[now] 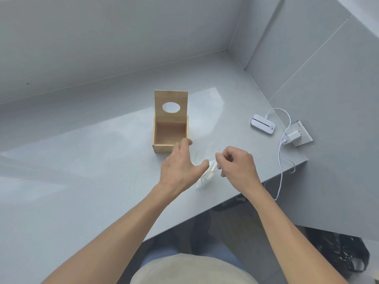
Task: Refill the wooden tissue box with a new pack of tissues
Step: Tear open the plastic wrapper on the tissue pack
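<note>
The wooden tissue box [159, 138] stands on the grey counter with its lid [171, 95] raised upright, showing the oval hole; the inside is empty. A white tissue pack [204, 178] in clear plastic wrap lies just in front and to the right of the box. My left hand [178, 165] is spread flat, fingertips at the box's front right corner and thumb resting against the pack. My right hand [238, 162] pinches the pack's clear wrapper between thumb and forefinger. My left hand hides part of the pack.
A white power bank [263, 124] lies at the right on the grey counter [82, 160], cabled to a white charger [293, 136] in a wall socket. Tiled walls close the back and right. The counter's edge runs diagonally below my hands. A black bag [338, 253] sits on the floor.
</note>
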